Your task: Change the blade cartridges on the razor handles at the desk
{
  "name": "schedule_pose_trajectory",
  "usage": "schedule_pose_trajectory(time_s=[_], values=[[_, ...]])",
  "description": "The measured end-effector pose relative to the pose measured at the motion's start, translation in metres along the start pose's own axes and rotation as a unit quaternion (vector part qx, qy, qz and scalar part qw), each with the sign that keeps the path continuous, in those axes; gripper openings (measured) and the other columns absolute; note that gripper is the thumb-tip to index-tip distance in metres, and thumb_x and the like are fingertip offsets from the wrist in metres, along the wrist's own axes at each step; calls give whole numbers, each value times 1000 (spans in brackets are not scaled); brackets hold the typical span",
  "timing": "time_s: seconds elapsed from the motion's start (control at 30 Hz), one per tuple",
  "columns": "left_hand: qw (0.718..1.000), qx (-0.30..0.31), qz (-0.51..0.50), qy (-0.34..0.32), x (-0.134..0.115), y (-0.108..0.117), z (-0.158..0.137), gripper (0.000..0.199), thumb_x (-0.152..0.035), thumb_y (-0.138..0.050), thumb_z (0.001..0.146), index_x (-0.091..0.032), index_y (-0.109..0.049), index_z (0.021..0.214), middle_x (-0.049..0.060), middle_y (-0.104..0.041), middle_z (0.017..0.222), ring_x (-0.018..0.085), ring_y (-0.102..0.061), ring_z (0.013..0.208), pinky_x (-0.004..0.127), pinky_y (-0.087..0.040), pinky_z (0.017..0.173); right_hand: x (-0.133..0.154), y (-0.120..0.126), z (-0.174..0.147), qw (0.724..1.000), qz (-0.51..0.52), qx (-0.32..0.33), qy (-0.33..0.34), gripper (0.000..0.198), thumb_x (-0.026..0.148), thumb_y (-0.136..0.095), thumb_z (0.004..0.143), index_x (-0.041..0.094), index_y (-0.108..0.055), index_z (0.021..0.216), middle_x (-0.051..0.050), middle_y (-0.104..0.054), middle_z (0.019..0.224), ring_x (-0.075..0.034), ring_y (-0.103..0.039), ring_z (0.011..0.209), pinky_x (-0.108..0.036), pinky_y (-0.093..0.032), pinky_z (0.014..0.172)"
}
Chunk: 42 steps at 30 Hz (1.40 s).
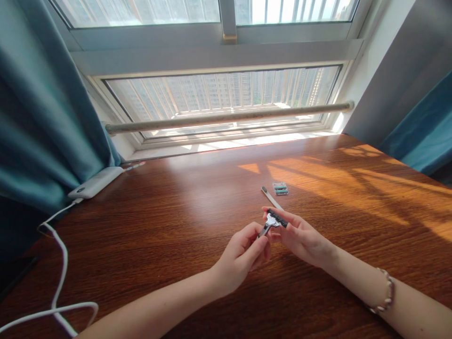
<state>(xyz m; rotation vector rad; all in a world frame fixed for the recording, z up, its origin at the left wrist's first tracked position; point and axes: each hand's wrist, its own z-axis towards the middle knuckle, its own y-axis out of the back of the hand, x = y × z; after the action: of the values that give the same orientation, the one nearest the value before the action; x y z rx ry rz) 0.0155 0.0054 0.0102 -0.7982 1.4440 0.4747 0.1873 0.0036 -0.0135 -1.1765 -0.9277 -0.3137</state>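
My left hand [243,254] is closed around the handle of a razor [271,221] with a silver neck and a dark, wide head. The razor is tilted, its head up and to the right. My right hand [303,238] grips the razor's head by its edges, between thumb and fingers. Just beyond the right hand, a slim silver stick with a dark end [270,195] lies on the table, its near end hidden behind the fingers. Beside it sits a small clear pack with green strips [280,189], which looks like razor cartridges.
The brown wooden table [158,235] reaches to the window sill. At the left lie a white power strip [97,182] and a loose white cable [63,263]. Blue curtains [45,94] hang at both sides. A horizontal rail [229,117] crosses the window.
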Motion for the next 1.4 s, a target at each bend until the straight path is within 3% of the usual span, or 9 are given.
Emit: schedule_pose_trajectory(time_s=[0.73, 1.4], values=[[999, -14, 27, 28, 1, -2, 0, 21, -37, -43, 83, -16, -40, 79, -7, -39, 53, 3, -31, 42, 17, -24, 42, -7, 4, 1, 997, 65, -16, -46, 52, 32, -64, 73, 19, -48, 120, -5, -58, 91, -15, -50, 88, -33, -37, 84], [995, -7, 88, 40, 4, -3, -1, 20, -36, -36, 86, -18, -37, 79, -8, -38, 51, 3, -30, 41, 16, -25, 40, -10, 4, 1, 997, 34, -46, -56, 48, 34, -66, 69, 22, -54, 114, -5, -59, 97, -13, -52, 87, -28, -37, 83]])
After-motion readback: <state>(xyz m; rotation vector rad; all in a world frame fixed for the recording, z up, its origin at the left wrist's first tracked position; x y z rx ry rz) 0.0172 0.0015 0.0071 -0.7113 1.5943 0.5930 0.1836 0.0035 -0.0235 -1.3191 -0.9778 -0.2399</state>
